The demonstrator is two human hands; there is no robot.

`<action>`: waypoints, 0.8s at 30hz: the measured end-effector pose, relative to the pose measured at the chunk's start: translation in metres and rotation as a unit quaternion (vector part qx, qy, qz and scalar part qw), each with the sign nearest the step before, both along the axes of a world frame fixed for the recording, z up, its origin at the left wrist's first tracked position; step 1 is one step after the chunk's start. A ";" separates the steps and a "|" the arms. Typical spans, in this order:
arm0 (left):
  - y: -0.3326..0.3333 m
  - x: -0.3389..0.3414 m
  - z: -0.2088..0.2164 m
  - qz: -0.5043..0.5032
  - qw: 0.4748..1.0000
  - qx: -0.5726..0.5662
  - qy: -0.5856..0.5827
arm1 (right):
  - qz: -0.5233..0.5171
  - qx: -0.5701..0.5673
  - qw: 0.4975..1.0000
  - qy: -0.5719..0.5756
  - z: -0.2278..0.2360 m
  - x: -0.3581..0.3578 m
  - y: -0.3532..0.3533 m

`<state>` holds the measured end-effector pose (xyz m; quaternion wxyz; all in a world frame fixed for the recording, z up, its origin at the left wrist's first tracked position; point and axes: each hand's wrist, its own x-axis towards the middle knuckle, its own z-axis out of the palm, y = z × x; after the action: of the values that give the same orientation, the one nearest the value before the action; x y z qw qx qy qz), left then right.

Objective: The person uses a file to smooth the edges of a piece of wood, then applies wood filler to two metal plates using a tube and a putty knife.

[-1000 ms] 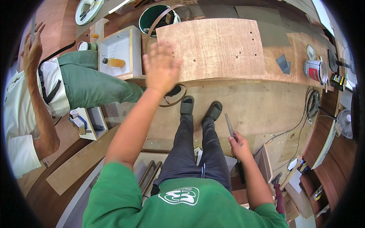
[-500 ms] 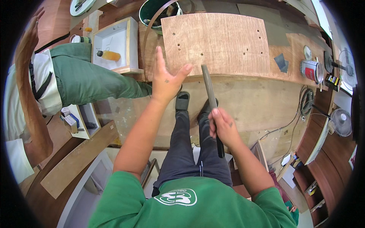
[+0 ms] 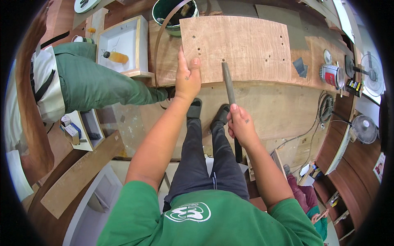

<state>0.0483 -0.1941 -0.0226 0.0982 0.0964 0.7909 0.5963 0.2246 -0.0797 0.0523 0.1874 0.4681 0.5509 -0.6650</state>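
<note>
My left hand (image 3: 188, 80) is at the near left corner of a plywood board (image 3: 242, 41), its thumb over the top face and its fingers along the left edge; the rest of that grip is hidden. Several small dark holes mark the board, which lies on the workbench. My right hand (image 3: 243, 125) is closed round a long grey file (image 3: 228, 84) with a black handle. The file points away from me, its tip at the board near a hole.
A drawer (image 3: 142, 47) with a bottle (image 3: 116, 57) inside and a dark green bucket (image 3: 174, 30) stand left of the board. Sandpaper pieces (image 3: 301, 67) and a can (image 3: 331, 76) lie to its right. A co-worker's green-trousered leg (image 3: 98, 78) reaches in from the left.
My left hand has moved from the air onto the board's near left corner. The file has moved slightly forward, its tip now at the board. The board's left side sits slightly further right.
</note>
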 end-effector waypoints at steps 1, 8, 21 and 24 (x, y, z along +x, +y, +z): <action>-0.001 0.000 -0.001 0.002 1.000 0.001 -0.001 | 0.002 0.001 1.000 -0.001 -0.002 -0.008 0.000; 0.005 -0.007 -0.003 0.005 1.000 0.006 -0.022 | -0.006 -0.017 0.999 0.033 -0.003 -0.022 -0.015; 0.007 -0.013 0.011 0.008 0.998 -0.009 -0.060 | 0.030 -0.005 0.999 0.034 -0.009 -0.055 -0.018; 0.012 -0.011 0.016 -0.002 0.997 -0.019 -0.079 | -0.008 -0.040 0.999 0.035 -0.012 -0.065 -0.018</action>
<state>0.0370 -0.1825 -0.0066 0.1632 0.0485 0.7917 0.5867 0.1596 -0.0973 0.0401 0.1815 0.4408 0.5263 -0.7041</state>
